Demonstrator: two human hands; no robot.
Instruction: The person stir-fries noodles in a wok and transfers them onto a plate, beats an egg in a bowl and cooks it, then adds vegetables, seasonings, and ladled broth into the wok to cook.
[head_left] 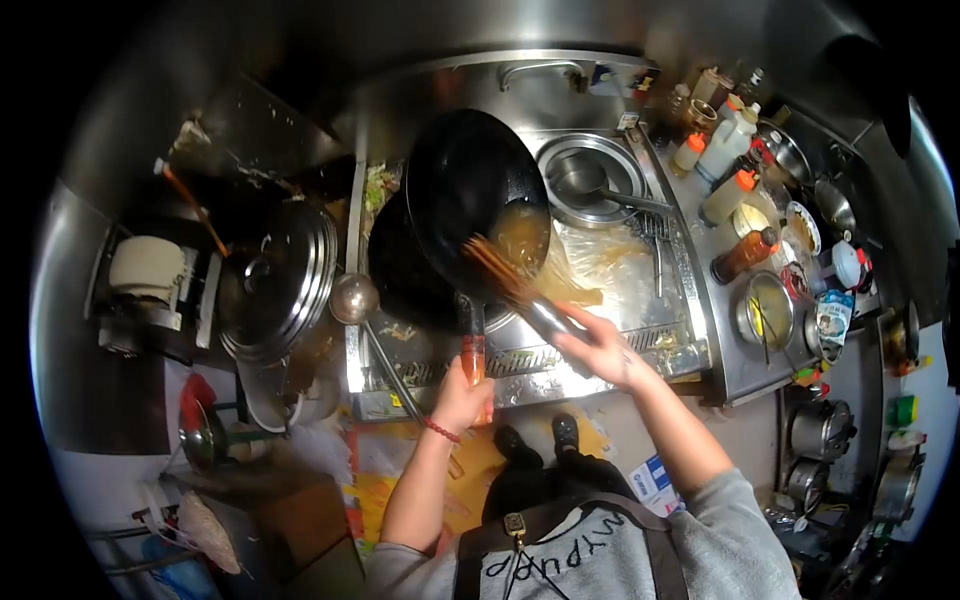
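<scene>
My left hand (463, 398) is closed around the reddish handle of a black wok (450, 190), which is tilted to the right over the stove. My right hand (598, 350) grips a bamboo wok brush (500, 272) by its bound end, its bristles inside the wok's lower right. Cloudy water (524, 236) lies at that side of the wok and spills over its rim onto the steel stove top (610, 270). Left of my left wrist, a long-handled ladle (354, 299) rests across the stove's front edge.
A second ladle (580, 180) lies in a round steel pot (625, 165) behind right. Squeeze bottles (728, 197), bowls and jars crowd the right counter. On the left stands a large lidded pot (275, 285). A blue and white box (655, 485) is on the floor.
</scene>
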